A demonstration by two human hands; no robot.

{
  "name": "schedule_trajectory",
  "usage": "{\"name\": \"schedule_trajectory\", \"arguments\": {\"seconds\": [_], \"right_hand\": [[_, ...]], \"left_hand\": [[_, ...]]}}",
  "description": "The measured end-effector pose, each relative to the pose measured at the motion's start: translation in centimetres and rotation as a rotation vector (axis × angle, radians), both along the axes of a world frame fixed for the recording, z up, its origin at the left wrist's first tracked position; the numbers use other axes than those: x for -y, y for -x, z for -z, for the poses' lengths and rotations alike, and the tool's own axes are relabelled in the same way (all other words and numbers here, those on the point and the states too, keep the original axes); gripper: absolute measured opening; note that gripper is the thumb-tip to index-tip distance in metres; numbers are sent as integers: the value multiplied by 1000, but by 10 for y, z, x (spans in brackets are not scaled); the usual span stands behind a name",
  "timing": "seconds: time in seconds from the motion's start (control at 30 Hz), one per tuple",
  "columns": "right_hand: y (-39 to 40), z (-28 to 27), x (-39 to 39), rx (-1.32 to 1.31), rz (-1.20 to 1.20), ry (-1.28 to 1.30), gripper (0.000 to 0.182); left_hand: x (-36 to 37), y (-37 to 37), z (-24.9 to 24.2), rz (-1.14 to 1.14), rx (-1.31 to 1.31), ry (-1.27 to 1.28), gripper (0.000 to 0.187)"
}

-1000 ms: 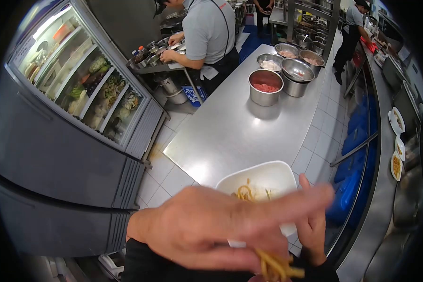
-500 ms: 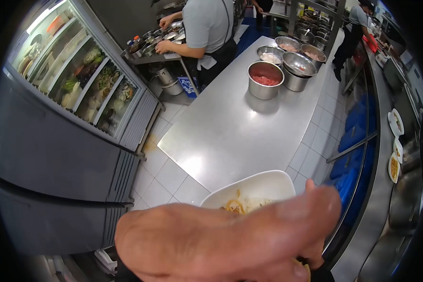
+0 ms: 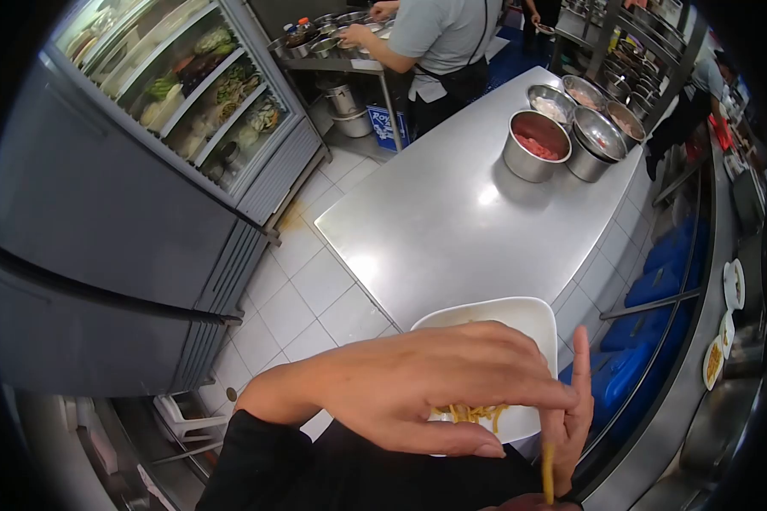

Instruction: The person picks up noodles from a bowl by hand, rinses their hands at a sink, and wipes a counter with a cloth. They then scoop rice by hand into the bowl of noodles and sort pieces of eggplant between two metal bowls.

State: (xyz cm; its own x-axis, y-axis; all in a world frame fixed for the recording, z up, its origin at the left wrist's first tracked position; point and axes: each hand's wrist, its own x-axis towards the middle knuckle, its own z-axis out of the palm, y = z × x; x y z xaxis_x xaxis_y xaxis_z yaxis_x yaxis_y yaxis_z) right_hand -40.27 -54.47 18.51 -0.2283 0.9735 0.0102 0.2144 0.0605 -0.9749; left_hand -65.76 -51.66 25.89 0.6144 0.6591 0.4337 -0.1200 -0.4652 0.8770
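My left hand reaches across from the left in a black sleeve, back upward, its thumb apart from the fingers and nothing seen in it. Under it is a white plate with yellow noodles, partly hidden by the hand. My right hand is at the plate's right side, one finger stretched up and the others bent, partly covered by the left fingertips. A yellow noodle strand hangs at its bent fingers, running down toward the bottom edge of the view.
A steel table stretches ahead, with a pot of red meat and several metal bowls at its far end. A glass-door fridge stands left. A co-worker stands at a side counter. Plates of food line the right counter.
My left hand has dropped away from the camera, now lower over the plate. The noodle strand by the right hand shows more clearly. The view has swung left.
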Motion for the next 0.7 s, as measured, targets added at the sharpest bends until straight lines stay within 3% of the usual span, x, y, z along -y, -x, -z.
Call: {"name": "schedule_trajectory", "arguments": {"seconds": [0.17,0.37,0.47,0.7], "right_hand": [[1,14,-4,-32,-3,-8,70],[-1,22,-9,148,-50,-3,65],[2,34,-9,168,-56,-18,62],[18,57,-13,173,-119,152,59]], "left_hand": [[5,0,5,-42,-36,86,41],[10,-3,30,-446,-487,-260,38],[18,-3,60,-542,-668,-309,35],[33,0,106,-660,-608,-289,34]]}}
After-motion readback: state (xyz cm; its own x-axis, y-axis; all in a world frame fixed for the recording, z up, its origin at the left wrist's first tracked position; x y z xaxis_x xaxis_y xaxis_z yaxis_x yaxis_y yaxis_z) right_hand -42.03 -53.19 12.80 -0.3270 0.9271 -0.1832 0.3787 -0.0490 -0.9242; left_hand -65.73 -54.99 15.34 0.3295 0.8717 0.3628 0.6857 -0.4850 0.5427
